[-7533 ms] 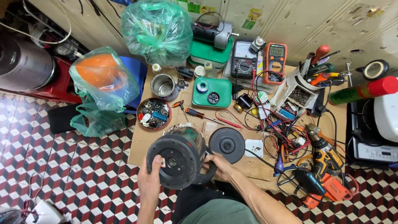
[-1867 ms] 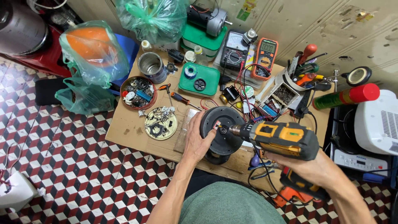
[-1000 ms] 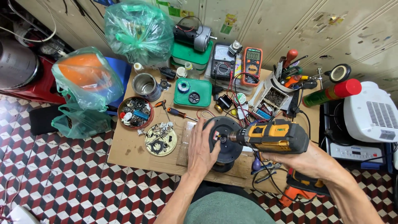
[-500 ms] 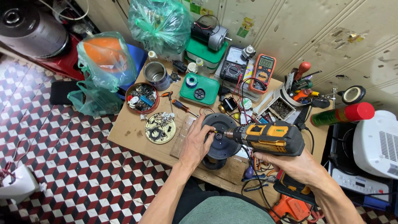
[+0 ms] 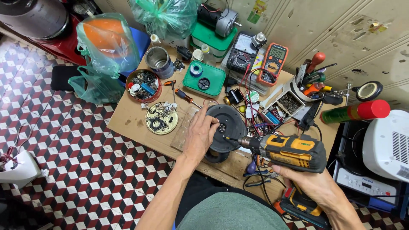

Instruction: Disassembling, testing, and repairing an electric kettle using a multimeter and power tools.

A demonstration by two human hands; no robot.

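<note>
Head view: two hands (image 5: 200,138), one drill (image 5: 289,151), one black disc (image 5: 232,123).

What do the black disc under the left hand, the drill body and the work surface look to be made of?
Black disc: probably cast metal or hard plastic with a matte black finish, and a shiny steel bearing at its centre. Drill: moulded plastic housing, yellow and black with a slight sheen; its bit looks like dark steel. Work surface: bare brown board, likely plywood or hardboard, dull and stained. The left hand rests on the disc.

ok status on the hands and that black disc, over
Left hand flat on black disc, steadying it. Right hand holds yellow cordless drill, bit at disc's edge. Loose wires crowd the disc's right side.
</note>
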